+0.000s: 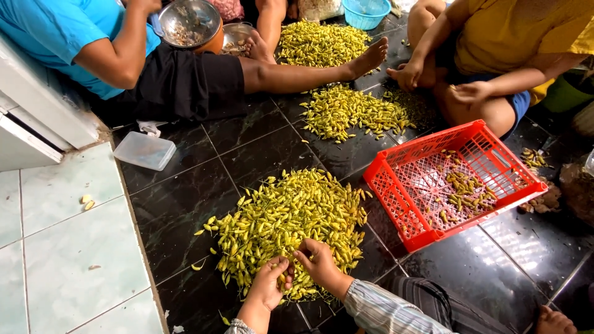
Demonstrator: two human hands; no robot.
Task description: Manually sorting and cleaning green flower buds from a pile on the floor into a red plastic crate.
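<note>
A heap of small yellow-green chili peppers (288, 213) lies on the dark tiled floor in front of me. My left hand (269, 287) hovers at the heap's near edge, its fingertips pinched on one pepper. My right hand (320, 263), coming out of a striped sleeve, sits right beside it on the heap. Its fingers are curled around a pepper, and the two hands almost touch at the fingertips.
A red plastic crate (396, 185) holding a few peppers stands tilted to the right. Two more pepper piles (346, 111) (322, 43) lie farther off, between two seated people. A clear plastic tub (145, 150), metal bowls (189, 21), a turquoise basket (365, 12) and a pale tiled step (62, 247) are also here.
</note>
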